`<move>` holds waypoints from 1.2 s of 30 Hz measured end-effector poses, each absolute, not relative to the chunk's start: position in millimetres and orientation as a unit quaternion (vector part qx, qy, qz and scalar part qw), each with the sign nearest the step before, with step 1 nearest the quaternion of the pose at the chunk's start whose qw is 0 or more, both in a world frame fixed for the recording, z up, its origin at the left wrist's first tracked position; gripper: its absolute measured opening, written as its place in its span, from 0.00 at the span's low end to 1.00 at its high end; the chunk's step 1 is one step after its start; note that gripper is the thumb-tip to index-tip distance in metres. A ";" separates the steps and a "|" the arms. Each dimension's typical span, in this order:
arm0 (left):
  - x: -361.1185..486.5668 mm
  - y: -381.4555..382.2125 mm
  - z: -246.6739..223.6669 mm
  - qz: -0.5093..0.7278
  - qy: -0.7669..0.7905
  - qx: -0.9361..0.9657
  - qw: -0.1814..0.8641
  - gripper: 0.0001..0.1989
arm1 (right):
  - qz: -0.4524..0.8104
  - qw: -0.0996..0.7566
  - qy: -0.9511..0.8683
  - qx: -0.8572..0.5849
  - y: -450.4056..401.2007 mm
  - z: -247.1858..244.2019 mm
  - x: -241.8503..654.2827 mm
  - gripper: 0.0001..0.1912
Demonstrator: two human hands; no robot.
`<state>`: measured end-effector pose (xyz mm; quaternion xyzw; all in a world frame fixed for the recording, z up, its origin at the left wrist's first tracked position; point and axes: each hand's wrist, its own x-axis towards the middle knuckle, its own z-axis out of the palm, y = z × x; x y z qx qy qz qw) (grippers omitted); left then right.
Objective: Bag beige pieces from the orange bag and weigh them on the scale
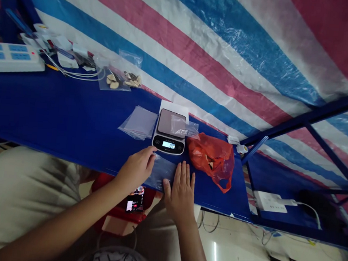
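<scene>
A clear plastic bag (162, 171) lies flat at the front edge of the blue table. My left hand (137, 164) is closed, its thumb and fingertips pinching the bag's upper left corner. Along the bag's right side, my right hand (181, 192) rests flat with its fingers stretched out. Just beyond the bag stands a kitchen scale (172, 126) with a lit display. Another small clear bag (182, 126) lies over the scale's plate and hangs past its right side. To the left of the scale is a stack of flat clear bags (141, 122).
A red plastic bag (211, 154) with something pale inside sits right of the scale. Farther left are bags of pale dried pieces (113, 80), tangled cables and a power strip (14, 56). Striped sheeting (181, 46) closes the back. A phone (135, 200) lies below the table edge.
</scene>
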<state>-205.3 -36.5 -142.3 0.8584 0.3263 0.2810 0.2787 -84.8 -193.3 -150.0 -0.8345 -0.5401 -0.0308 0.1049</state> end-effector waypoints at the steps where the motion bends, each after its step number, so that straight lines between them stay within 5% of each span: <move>1: -205.9 -35.8 -142.7 0.281 0.329 0.858 0.278 0.10 | -0.031 0.103 -0.540 -0.835 -193.2 -150.3 -84.8 0.37; 10: -208.9 -28.8 -145.1 0.288 0.319 0.843 0.324 0.11 | -0.032 0.135 -0.513 -0.847 -207.4 -157.2 -70.5 0.37; 23: -232.6 4.5 -113.1 0.346 0.275 0.845 0.302 0.13 | 0.068 0.345 -0.430 -0.832 -230.5 -150.7 -50.2 0.27; 31: -220.7 126.1 -90.8 0.364 0.515 0.758 0.167 0.19 | 0.060 0.364 -0.427 -0.825 -229.1 -150.2 -51.9 0.25; 36: -222.3 126.9 -103.0 0.288 0.534 0.782 0.144 0.21 | 0.039 0.376 -0.423 -0.824 -227.1 -142.7 -56.6 0.23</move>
